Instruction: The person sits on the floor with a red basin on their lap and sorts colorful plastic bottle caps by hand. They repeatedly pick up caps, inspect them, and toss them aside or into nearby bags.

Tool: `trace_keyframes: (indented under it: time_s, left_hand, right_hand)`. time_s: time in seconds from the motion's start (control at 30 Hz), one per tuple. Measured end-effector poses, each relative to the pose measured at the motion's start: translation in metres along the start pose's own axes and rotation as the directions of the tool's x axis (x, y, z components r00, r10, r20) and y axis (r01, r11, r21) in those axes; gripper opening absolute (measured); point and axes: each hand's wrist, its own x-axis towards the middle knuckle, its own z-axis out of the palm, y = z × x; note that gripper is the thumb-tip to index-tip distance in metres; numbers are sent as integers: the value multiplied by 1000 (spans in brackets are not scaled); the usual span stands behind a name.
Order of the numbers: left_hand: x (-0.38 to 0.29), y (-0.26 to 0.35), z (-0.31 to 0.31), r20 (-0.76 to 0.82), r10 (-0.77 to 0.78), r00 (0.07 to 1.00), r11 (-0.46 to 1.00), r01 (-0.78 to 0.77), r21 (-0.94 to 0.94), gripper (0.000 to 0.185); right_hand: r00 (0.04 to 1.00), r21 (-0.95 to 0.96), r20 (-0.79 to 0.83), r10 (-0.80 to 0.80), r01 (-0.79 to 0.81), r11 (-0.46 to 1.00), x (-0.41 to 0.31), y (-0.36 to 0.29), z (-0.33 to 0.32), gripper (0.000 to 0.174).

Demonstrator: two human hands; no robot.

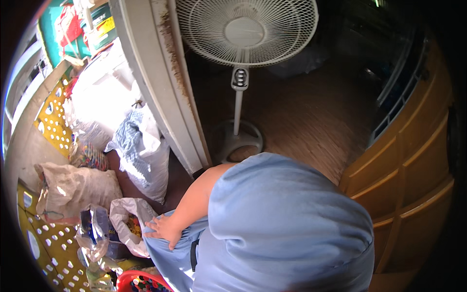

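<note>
My right hand point(165, 230) rests palm down on the blue cloth point(160, 252) over my leg, its fingers spread and nothing held. A blue sleeve point(284, 204) covers my shoulder and fills the lower middle. Just beyond the fingertips, a white sack point(126, 211) stands with its mouth spread, showing small yellow and red pieces point(134, 225). Below the hand, partly hidden by my leg, is a red plastic basket point(124, 279) containing many-coloured bottle caps point(146, 284). My left hand is out of view.
Clear plastic bags point(93, 233) and a stained, full sack point(84, 186) lie left. A tall white sack point(146, 171) leans near a worn door frame point(160, 80). Yellow perforated panels point(51, 244) line the left side. Beyond the frame stand a pedestal fan point(244, 33) and wooden door point(401, 175).
</note>
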Motion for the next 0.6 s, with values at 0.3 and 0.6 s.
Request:
trace_keyframes:
  time_s: [0.3, 0.6]
  left_hand:
    - [-35, 117, -68, -574, 155, 804, 917, -334, -220, 33]
    - [62, 259, -145, -943, 202, 263, 766, -642, -15, 33]
  right_hand:
    - [904, -19, -403, -140, 144, 989, 2, 20, 14, 88]
    - [902, 93, -391, -184, 238, 967, 14, 32, 10, 84]
